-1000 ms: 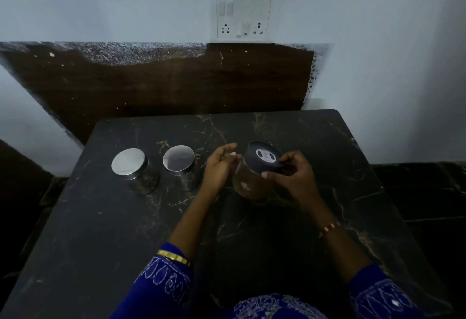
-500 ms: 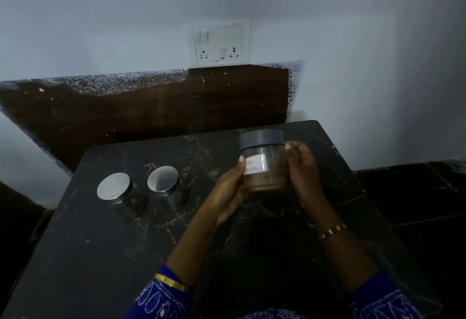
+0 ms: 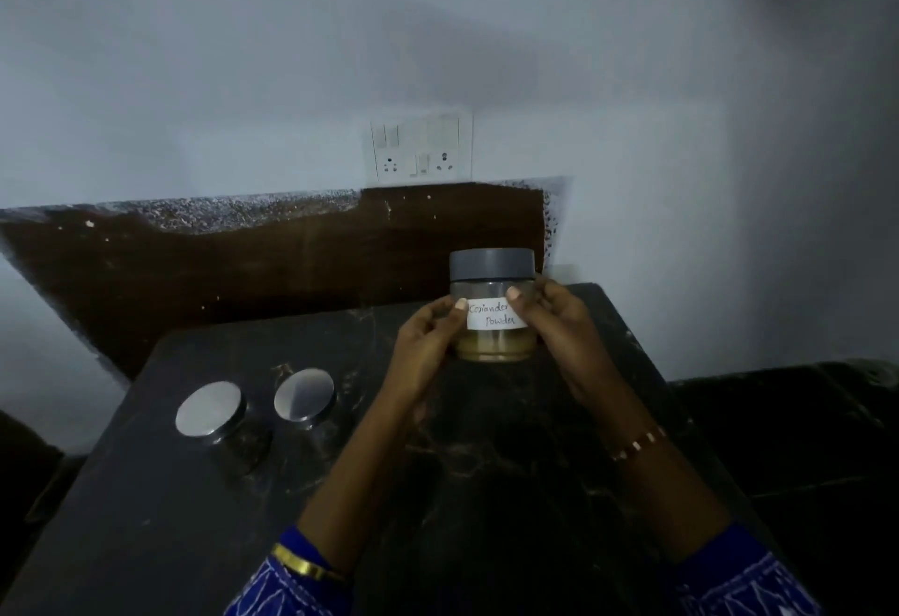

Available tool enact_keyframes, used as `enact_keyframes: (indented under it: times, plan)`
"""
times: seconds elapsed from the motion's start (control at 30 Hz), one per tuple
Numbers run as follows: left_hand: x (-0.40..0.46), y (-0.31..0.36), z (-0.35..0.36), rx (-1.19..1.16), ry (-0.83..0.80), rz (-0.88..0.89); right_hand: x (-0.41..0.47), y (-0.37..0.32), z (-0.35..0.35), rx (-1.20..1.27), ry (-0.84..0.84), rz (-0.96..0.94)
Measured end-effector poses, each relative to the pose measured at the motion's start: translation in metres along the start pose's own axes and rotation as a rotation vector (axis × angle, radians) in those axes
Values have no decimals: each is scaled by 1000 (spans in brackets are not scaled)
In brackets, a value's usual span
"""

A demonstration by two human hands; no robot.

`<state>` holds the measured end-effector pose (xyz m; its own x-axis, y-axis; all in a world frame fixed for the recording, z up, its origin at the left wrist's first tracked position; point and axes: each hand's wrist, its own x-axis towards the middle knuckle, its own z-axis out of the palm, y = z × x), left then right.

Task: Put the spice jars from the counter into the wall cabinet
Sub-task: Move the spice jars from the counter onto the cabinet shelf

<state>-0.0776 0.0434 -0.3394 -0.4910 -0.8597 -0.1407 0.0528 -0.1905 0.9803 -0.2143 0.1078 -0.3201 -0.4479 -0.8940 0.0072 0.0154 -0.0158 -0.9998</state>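
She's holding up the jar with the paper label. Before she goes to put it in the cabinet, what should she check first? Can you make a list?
1. Jar held firmly: ok. The left hand and right hand hold the coriander powder jar from both sides.
2. Jar upright: ok, it looks level.
3. Lid on: ok. The grey lid sits on top; whether it is screwed tight, cannot tell.
4. Label readable: ok, though the fingers touch its top edge.
5. Other jars out of the way: ok. The two steel-lidded jars stand apart on the counter, to the left.
6. Cabinet open and ready: cannot tell, it is not in view.
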Motion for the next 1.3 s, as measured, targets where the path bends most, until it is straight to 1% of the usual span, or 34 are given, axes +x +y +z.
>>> enact_keyframes:
  times: [0.07, 0.17, 0.33, 0.4, 0.47, 0.6, 0.73, 0.83, 0.97, 1.1, 1.2, 1.3]
  plan:
    - [5, 26, 4, 31, -12, 108, 11, -25, -1, -1, -8, -90]
    - [12, 76, 13, 93, -21, 297, 28, -68, 1, 20, 30, -251]
    - [29, 167, 36, 166, 118, 586, 56, -157, 1, -46, 72, -520]
    - [33, 201, 47, 204, 173, 707, 61, -193, 0, -131, 58, -653]
    - [34, 233, 59, 196, 215, 791, 65, -225, -2, -202, 29, -764]
    - [38, 290, 80, 168, 237, 961, 80, -280, -14, -217, 11, -878]
    - [51, 341, 100, 235, 228, 1112, 100, -323, -27, -215, 97, -994]
    - [67, 372, 117, 304, 233, 1136, 115, -347, -36, -223, 181, -1015]
    - [92, 398, 137, 397, 287, 1122, 139, -369, -45, -249, 239, -1044]
    - [115, 410, 146, 447, 258, 1082, 166, -379, -53, -320, 285, -1041]
    - [129, 413, 149, 524, 246, 1053, 189, -381, -62, -397, 305, -996]
    - [142, 421, 149, 647, 247, 1003, 206, -385, -71, -521, 304, -887]
